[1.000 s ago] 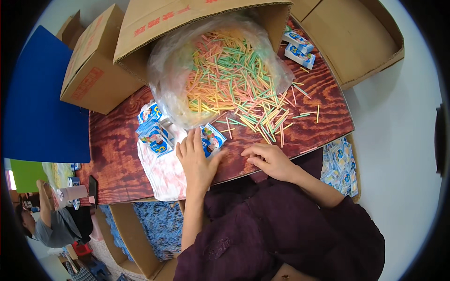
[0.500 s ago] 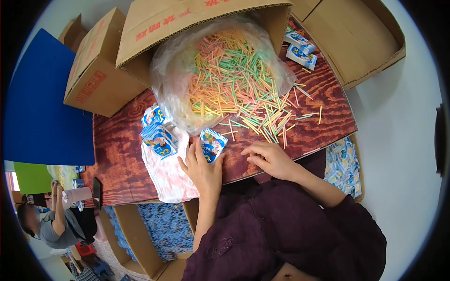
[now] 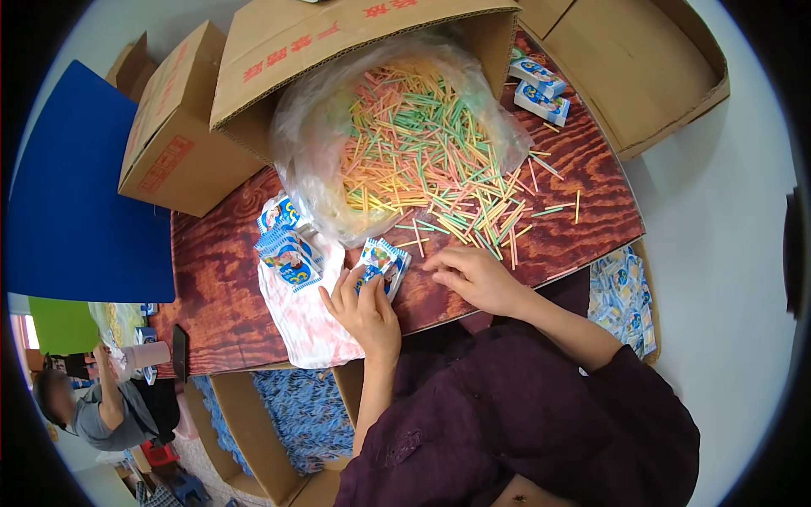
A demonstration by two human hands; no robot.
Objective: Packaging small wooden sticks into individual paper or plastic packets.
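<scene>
A small blue-and-white printed packet [image 3: 386, 256] lies on the wood-grain table in front of me. My left hand [image 3: 365, 319] rests its fingertips on the packet's lower left side, fingers apart and not wrapped round it. To the right, my right hand [image 3: 476, 277] hovers by the table's near edge with its fingers loosely bent and apart, holding nothing visible. Just beyond it spreads a loose heap of thin pastel sticks [image 3: 481, 221], spilling from a clear plastic bag [image 3: 306, 135]. Left of my left hand, a stack of similar packets [image 3: 290, 258] sits on a pink-stained white cloth [image 3: 304, 325].
A cardboard box [image 3: 338, 34] on its side holds the bag. Another carton [image 3: 182, 139] stands at left, an open one [image 3: 642, 68] at far right. More packets [image 3: 542, 103] lie back right. Below the table are boxes of blue packets [image 3: 304, 414]. A person [image 3: 110, 406] sits far left.
My left hand's fingers have shifted onto the packet's face, and the packet has turned slightly. My right hand has moved a little left and away from me.
</scene>
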